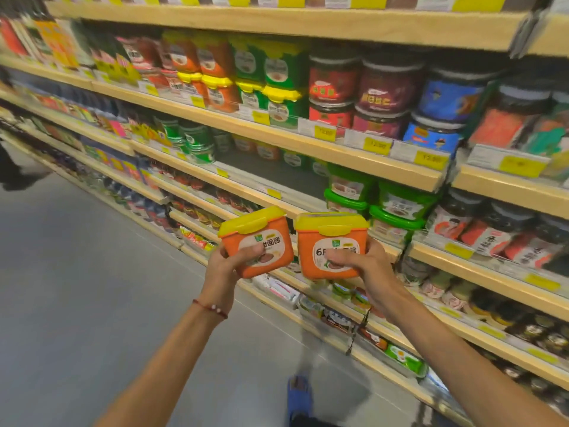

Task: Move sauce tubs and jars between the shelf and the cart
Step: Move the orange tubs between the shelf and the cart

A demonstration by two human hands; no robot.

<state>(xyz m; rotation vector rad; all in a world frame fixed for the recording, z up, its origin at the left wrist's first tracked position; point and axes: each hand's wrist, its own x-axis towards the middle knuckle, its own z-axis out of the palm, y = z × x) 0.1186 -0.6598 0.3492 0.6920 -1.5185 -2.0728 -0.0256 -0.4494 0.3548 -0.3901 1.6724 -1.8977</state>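
Note:
I hold two orange sauce tubs with yellow lids in front of the shelving. My left hand (pixel 226 268) grips the left tub (pixel 257 240) from below, thumb across its label. My right hand (pixel 366 266) grips the right tub (pixel 331 246), fingers curled over its front label. The tubs are side by side, almost touching, level with the third wooden shelf (pixel 246 186). More orange tubs (pixel 212 78) and green tubs (pixel 278 78) with yellow lids stand stacked on the upper shelf. No cart is in view.
Green-lidded tubs (pixel 397 208) stand stacked right of a bare gap (pixel 261 171) on the shelf behind my hands. Dark-lidded jars (pixel 388 90) fill the right side. Grey aisle floor (pixel 77 288) stretches left. My blue shoe (pixel 298 392) shows below.

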